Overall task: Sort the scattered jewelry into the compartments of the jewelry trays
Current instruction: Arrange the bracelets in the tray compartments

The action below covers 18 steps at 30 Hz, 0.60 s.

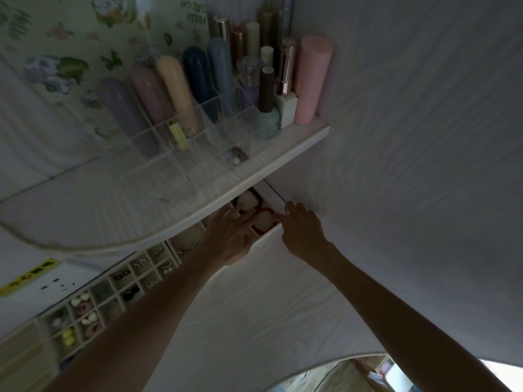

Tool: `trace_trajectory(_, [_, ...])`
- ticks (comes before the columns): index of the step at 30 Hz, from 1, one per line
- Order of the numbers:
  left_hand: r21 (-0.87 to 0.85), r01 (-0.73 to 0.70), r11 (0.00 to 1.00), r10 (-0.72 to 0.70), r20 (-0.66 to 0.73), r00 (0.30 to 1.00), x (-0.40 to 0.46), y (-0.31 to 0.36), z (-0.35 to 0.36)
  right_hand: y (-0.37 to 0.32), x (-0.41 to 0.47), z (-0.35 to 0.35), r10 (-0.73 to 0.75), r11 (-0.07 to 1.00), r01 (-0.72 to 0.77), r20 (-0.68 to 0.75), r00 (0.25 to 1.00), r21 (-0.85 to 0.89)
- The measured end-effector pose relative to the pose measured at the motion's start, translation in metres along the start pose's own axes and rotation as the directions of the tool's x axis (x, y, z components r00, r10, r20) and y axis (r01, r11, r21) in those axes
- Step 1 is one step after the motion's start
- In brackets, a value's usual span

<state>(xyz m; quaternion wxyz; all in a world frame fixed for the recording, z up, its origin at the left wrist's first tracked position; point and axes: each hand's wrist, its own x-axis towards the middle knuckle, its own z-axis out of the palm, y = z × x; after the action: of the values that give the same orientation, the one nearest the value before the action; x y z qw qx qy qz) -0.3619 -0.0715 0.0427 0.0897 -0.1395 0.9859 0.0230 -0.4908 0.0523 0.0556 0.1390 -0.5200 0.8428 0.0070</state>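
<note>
Dim light, wide-angle view. Writing: a yellow label (29, 276) at 9 o'clock carries dark characters, too blurred to read; green mirrored lettering (195, 15) at 12 o'clock on the floral backing, not legible.

Containers: a clear divided organizer (181, 137) sits on the white shelf (297, 148). It holds upright rounded tubes in lilac, pink, cream, navy and blue; a small yellow stick lies in one cell, and a few small beads (237, 158) sit in a front cell. Beside it at 1 o'clock stand nail-polish bottles and a tall pink cylinder (312, 80).

Below the shelf, the jewelry tray (119, 292) runs from 8 o'clock toward centre, its small square compartments holding earrings and pastel pieces, one kind per cell as far as can be seen.

Left hand (232, 233): fingers straight and spread, reaching into the drawer section at centre, tips against white rounded items with red trim (261, 220), possibly hair pieces.

Right hand (302, 230): fingers extended, index fingertip touching the drawer's edge (276, 198), gripping nothing.
</note>
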Motion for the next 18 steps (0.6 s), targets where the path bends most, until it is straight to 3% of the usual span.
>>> trace_trajectory(10, [-0.061,0.025,0.998,-0.023,0.029,0.999,-0.018,-0.004,0.0,0.002,-0.004,0.002,0.02,0.997,-0.018,-0.031,0.999,0.07])
trace_trajectory(15, [-0.292,0.125,0.948,-0.186,-0.19,0.964,-0.039,-0.001,-0.01,-0.005,-0.013,-0.003,0.03,0.972,0.021,-0.216,0.976,0.232])
trace_trajectory(18, [-0.383,0.215,0.898,-0.337,-0.286,0.897,-0.068,-0.001,-0.01,-0.018,-0.02,-0.01,0.033,0.931,0.047,-0.21,0.977,0.362])
